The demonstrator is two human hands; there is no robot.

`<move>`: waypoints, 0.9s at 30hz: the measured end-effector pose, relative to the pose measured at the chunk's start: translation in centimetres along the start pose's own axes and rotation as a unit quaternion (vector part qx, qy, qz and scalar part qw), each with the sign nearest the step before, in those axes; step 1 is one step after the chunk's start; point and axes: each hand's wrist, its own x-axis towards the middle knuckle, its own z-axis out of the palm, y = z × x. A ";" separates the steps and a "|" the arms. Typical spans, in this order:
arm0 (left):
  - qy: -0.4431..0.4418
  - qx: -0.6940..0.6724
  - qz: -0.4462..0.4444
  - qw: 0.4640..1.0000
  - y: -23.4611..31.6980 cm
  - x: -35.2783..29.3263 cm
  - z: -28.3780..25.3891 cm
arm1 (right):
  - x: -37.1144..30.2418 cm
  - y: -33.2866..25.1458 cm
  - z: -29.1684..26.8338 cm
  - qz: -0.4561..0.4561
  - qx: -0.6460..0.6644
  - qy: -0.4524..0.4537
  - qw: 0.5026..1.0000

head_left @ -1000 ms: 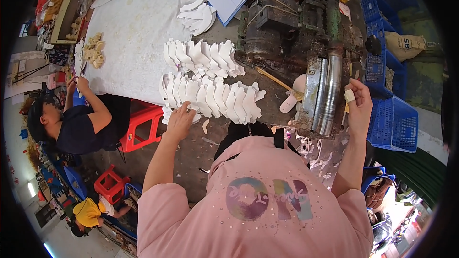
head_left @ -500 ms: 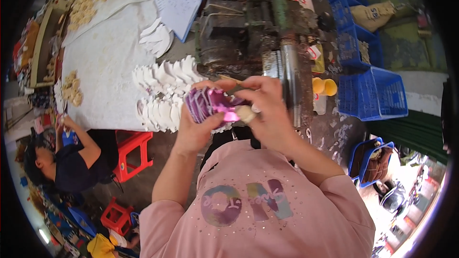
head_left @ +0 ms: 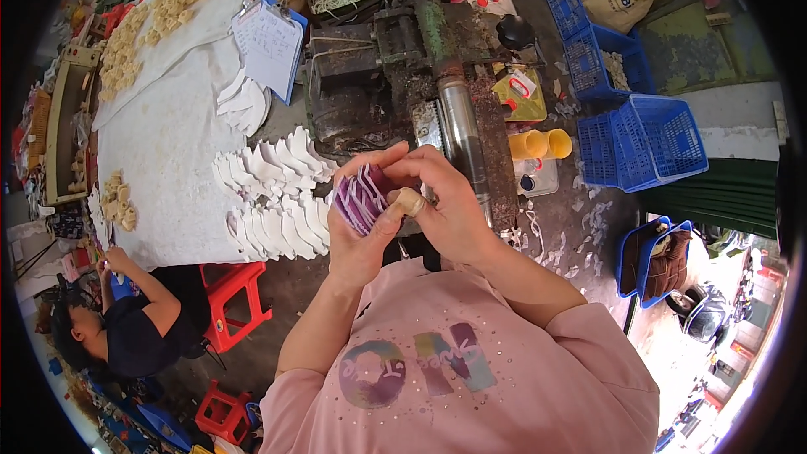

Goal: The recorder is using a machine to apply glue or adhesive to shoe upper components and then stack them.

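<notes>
My left hand (head_left: 360,259) is wrapped round a small stack of thin purple pieces with white edges (head_left: 361,202), fanned in layers. From the other side my right hand (head_left: 454,214) closes on the stack's right edge, its fingers curled over the top. A beige cover (head_left: 409,202) sits on the right thumb, which meets the left thumb. The fingers hide the stack's right side. To the left of my hands, rows of white curved cut pieces (head_left: 282,227) stand side by side on the table's white cloth (head_left: 160,176).
A dark, worn machine with a steel cylinder (head_left: 461,130) stands just beyond my hands. Clipboard (head_left: 269,46) and white gloves (head_left: 244,102) lie to its left. Yellow cups (head_left: 542,145) and blue crates (head_left: 643,143) are at right. Another person (head_left: 126,319) sits at left beside a red stool (head_left: 235,307).
The stack has turned in my hands: its shiny purple face no longer shows, and its layered white edges do. My right hand has moved closer round it. The whole view has shifted.
</notes>
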 end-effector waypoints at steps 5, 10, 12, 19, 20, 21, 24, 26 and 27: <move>0.031 -0.004 -0.005 0.999 0.1 -0.2 0.6 | -0.4 -0.5 0.0 0.095 0.052 0.006 0.994; 0.056 -0.112 -0.034 0.992 0.7 0.0 -0.1 | 0.3 -0.6 -1.7 0.101 0.115 0.020 0.988; 0.059 -0.131 -0.047 0.988 0.9 -0.1 -0.4 | 0.9 -1.0 -2.8 0.121 0.114 -0.019 0.986; 0.046 -0.190 -0.032 0.980 0.6 0.1 -0.2 | 0.4 -1.6 -1.3 0.119 -0.042 -0.078 0.989; 0.027 -0.200 -0.045 0.978 0.6 0.1 -0.3 | 0.4 -1.5 -1.3 0.120 -0.047 -0.075 0.989; 0.007 -0.211 -0.058 0.976 0.6 0.2 -0.3 | 0.4 -1.4 -1.2 0.123 -0.054 -0.073 0.988; 0.013 -0.148 -0.057 0.987 0.9 -0.1 0.4 | 0.5 -1.1 -1.0 0.141 -0.031 -0.044 0.989; 0.028 -0.079 -0.059 0.995 1.0 -0.2 0.4 | 0.5 -1.1 -0.7 0.140 -0.029 -0.045 0.989; 0.034 -0.096 -0.063 0.993 1.0 -0.2 0.3 | 0.5 -1.1 -0.7 0.140 -0.028 -0.044 0.989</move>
